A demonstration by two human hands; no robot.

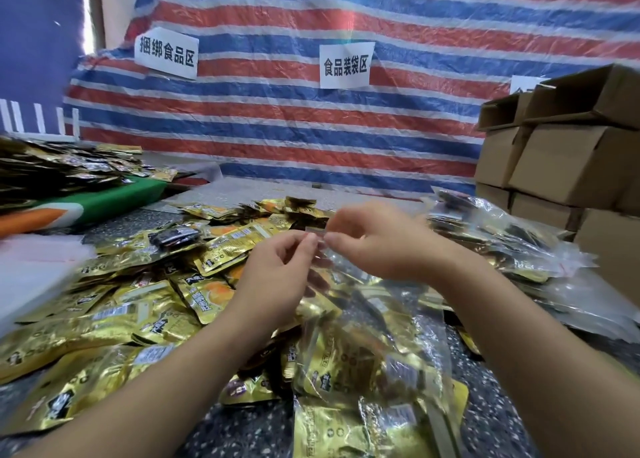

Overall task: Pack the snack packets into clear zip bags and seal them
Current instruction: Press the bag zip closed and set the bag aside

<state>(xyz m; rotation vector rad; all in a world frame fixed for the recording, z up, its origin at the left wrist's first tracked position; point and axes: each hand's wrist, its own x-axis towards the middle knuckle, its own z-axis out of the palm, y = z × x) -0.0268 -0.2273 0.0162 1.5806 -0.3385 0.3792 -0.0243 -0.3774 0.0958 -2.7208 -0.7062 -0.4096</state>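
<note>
A clear zip bag point(374, 322) with gold snack packets inside hangs between my hands above the table. My left hand point(277, 270) pinches the bag's top strip at its left side. My right hand point(374, 239) pinches the same strip just to the right, thumb and fingertips together. Loose gold snack packets point(145, 305) lie in a wide heap under and left of my hands. More filled clear bags point(512, 246) are piled at the right.
Stacked cardboard boxes point(554, 159) stand at the right. A striped tarp point(311, 118) with paper signs closes the back. Another packet heap point(62, 166) sits on a green board at the left. White sheets point(31, 274) lie at the left edge.
</note>
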